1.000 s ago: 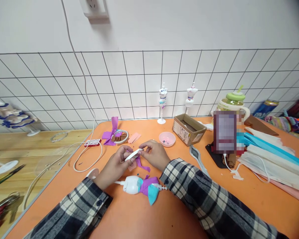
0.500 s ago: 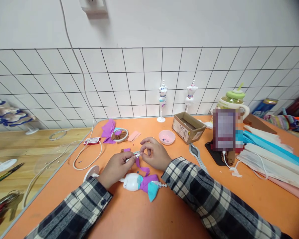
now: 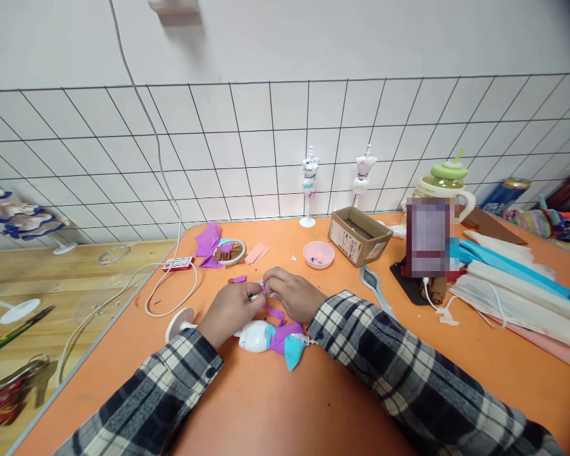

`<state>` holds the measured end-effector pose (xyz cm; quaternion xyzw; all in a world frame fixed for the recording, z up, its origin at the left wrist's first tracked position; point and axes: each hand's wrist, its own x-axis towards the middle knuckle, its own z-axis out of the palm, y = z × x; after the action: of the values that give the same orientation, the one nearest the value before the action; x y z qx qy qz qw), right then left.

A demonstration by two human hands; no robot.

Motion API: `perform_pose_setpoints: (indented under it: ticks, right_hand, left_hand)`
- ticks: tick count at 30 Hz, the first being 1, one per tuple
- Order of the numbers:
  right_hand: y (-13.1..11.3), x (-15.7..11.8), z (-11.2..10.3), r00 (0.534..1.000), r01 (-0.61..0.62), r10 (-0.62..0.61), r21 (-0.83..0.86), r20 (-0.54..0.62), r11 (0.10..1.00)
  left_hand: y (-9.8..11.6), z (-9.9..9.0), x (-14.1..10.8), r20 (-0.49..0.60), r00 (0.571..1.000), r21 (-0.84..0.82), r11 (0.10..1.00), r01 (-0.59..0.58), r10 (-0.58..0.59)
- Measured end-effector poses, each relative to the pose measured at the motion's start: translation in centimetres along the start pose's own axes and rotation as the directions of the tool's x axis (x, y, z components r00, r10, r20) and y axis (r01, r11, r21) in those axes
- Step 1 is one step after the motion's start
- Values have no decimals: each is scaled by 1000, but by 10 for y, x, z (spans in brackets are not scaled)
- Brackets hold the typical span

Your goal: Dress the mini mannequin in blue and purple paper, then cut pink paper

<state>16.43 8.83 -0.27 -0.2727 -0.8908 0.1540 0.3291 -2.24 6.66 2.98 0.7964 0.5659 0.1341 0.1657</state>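
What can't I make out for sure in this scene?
All in the head view:
Pale item between the left hand and right hand: mostly covered by fingers.
Phone screen: pixelated.
Wall fitting: cut off by top edge.
Farther-right dress form: base behind cardboard box.
Specks in pink bowl: too small.

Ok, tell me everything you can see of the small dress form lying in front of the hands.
The dress form looks like glossy white plastic. It lies on the orange table, round base on edge at left, knobbed neck end at right. Purple and teal fabric-like pieces wrap its torso, one teal flap pointing toward the wearer. The left hand and its sleeve hide part of the stand; whether either sleeve touches it, I cannot tell.
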Motion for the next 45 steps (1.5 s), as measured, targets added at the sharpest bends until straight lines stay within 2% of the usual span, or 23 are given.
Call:
perform_pose_setpoints:
  ticks: [5, 10, 14, 19, 25, 30, 34, 37, 41, 43, 45]
  right_hand:
    - [-1, -1, 2, 999, -47, 48, 91, -11, 995]
    - [1, 2, 9, 988, -115, 131, 172, -86, 978]
    - [6, 4, 14, 972, -155, 195, 262, -131, 952]
    - [7, 5, 14, 951, -221, 285, 377, -123, 899]
    - [4, 4, 18, 898, -354, 438, 537, -32, 766]
    - [7, 4, 25, 821, -469, 564, 661, 83, 586]
    - [11, 4, 28, 760, -521, 644, 677, 91, 520]
    - [14, 3, 28, 735, -530, 677, 651, 33, 543]
    - [19, 2, 15, 730, -487, 669, 579, -142, 654]
    - [18, 2, 4, 769, -439, 603, 512, -211, 739]
    - [14, 1, -5, 841, -369, 493, 428, -224, 825]
  left_hand:
    - [0, 0, 2, 7, 1000, -40, 999, 10, -10]
    - [0, -1, 7, -12, 999, -90, 995, 42, -43]
    - [0, -2, 10, -20, 998, -129, 990, 56, -59]
    - [0, -3, 10, -32, 998, -120, 991, 57, -62]
    - [-3, 0, 11, -36, 999, -60, 997, 39, -41]
    - [-6, -3, 9, -7, 1000, -15, 999, -29, 28]
    - [-8, -9, 4, 50, 992, 27, 993, -117, 115]
    - [-11, -10, 2, 65, 989, 84, 987, -136, 131]
    - [-16, -5, 1, 62, 988, 141, 979, -149, 142]
    - [-17, -4, 1, 53, 988, 168, 974, -151, 144]
    - [-17, -3, 0, 50, 988, 189, 970, -155, 149]
